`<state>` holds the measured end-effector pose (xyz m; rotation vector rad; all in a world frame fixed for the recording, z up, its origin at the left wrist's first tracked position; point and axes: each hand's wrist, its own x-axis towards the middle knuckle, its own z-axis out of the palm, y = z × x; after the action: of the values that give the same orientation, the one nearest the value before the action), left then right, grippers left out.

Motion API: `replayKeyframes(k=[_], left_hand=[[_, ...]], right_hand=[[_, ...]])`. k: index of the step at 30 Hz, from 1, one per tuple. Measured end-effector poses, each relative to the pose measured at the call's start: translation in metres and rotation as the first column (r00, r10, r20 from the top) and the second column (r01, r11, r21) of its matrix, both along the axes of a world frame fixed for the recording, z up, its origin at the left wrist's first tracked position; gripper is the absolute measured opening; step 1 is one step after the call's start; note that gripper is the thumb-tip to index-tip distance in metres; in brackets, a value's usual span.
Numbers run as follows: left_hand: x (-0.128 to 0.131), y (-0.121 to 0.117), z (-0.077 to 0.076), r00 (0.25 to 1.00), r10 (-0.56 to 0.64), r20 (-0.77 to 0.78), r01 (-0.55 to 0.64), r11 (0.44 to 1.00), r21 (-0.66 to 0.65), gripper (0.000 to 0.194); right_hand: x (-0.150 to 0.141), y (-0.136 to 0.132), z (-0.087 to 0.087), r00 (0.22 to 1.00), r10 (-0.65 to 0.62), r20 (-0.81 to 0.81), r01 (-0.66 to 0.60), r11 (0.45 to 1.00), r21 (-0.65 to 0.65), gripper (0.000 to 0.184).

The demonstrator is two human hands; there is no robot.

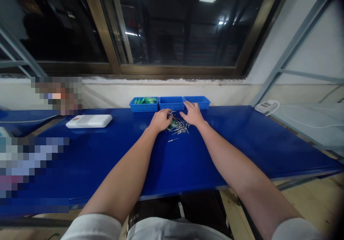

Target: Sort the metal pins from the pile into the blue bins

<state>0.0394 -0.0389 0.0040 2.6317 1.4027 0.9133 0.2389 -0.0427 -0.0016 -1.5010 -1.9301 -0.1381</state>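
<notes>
A loose pile of silver blind rivets (pixel 179 126) with thin pins lies on the blue table. Something greenish shows among them. My left hand (pixel 160 120) is at the pile's left side, its fingers curled and closed around a few rivets whose ends poke out by the thumb. On the other side, my right hand (pixel 194 114) is open, fingers apart, reaching over the pile's far right edge to the front of the bins. A single rivet (pixel 173 139) lies apart, nearer to me.
Behind the pile stand three joined blue bins: the left bin (pixel 144 108) holds green packets, then come the middle bin (pixel 172 105) and right bin (pixel 205 105). A white device (pixel 89 121) lies left on the table (pixel 185 168). A power strip (pixel 266 106) sits far right.
</notes>
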Motion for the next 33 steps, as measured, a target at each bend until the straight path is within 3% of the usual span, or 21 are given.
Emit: replayKeyframes(k=[9, 16, 24, 33], left_hand=[[-0.002, 0.003, -0.001, 1.000, 0.001, -0.005, -0.001, 1.000, 0.003, 0.031], [-0.003, 0.004, -0.002, 0.999, 0.012, -0.029, -0.012, 1.000, 0.020, 0.029], [-0.001, 0.002, -0.003, 0.998, -0.012, -0.066, 0.013, 1.000, 0.011, 0.027], [0.004, -0.002, -0.001, 0.997, -0.024, -0.070, 0.024, 1.000, -0.001, 0.026]], right_hand=[[0.014, -0.004, 0.005, 0.991, -0.085, -0.100, 0.086, 0.996, 0.002, 0.039], [0.012, -0.004, 0.004, 0.986, 0.054, -0.159, -0.093, 0.964, -0.248, 0.011], [-0.004, -0.011, 0.007, 0.988, 0.096, -0.124, -0.132, 0.937, -0.322, 0.012], [-0.009, -0.005, 0.000, 0.993, 0.114, -0.041, -0.121, 0.931, -0.343, 0.017]])
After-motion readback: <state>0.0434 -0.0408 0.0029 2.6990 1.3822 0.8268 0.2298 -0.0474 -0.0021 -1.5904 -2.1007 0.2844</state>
